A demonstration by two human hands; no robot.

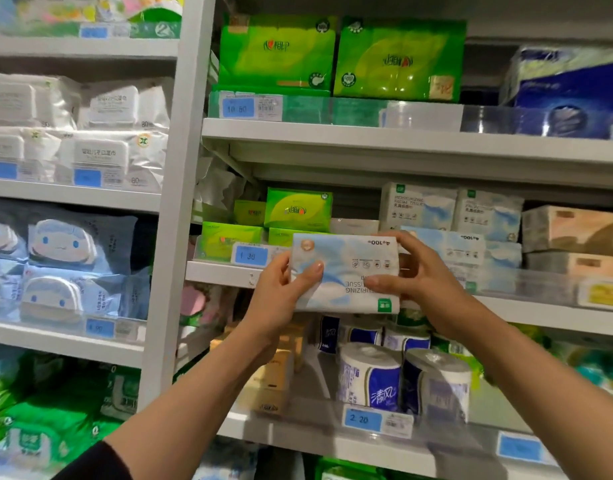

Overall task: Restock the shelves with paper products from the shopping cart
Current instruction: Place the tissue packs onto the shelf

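Both my hands hold a white and light-blue pack of facial tissue upside down in front of the middle shelf. My left hand grips its left end, thumb on the front face. My right hand grips its right end, fingers over the top edge and thumb on the front. Matching blue-white tissue packs are stacked on that shelf just behind and to the right. The shopping cart is out of view.
Small green tissue packs sit left of the held pack. Larger green packs fill the shelf above; toilet rolls stand on the shelf below. A white upright post separates a left bay of wet wipes. Beige packs lie at the right.
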